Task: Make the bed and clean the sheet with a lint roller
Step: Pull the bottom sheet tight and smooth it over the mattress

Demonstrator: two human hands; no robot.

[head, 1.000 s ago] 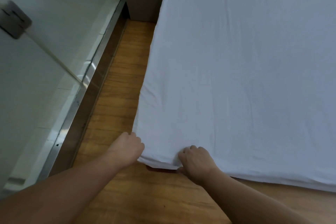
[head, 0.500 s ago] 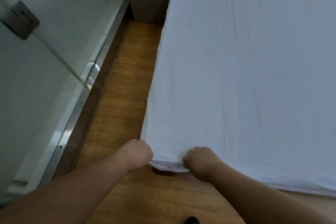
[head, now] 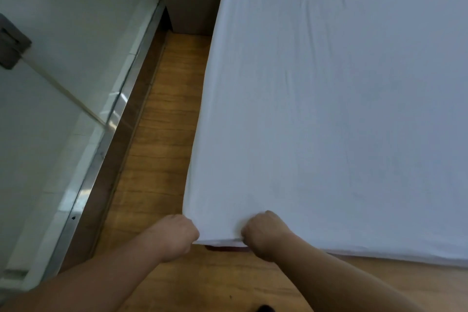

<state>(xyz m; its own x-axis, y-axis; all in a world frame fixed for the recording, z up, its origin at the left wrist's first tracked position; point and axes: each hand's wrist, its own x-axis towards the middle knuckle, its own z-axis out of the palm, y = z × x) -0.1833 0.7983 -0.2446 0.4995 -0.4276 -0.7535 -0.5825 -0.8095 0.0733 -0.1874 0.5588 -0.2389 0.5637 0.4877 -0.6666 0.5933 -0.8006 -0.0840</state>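
From my head camera, I look down on the near corner of the bed, where the white sheet (head: 329, 109) lies spread over the mattress with a few faint creases. That corner is my landmark. My left hand (head: 177, 233) sits just to the left of it, fingers curled into a fist around the sheet's side edge where it drops toward the floor. My right hand (head: 266, 233) is just to the right of the corner, knuckles up, fingers curled and gripping the sheet's bottom hem; the cloth bunches slightly between my two fists. A dark strip of the bed base (head: 228, 248) shows right under the corner. The wooden floor (head: 157, 134) runs left of the corner and beneath my forearms. Farther left of it stands a glass panel with a metal bottom rail (head: 101, 159) and a dark hinge bracket (head: 10, 45).
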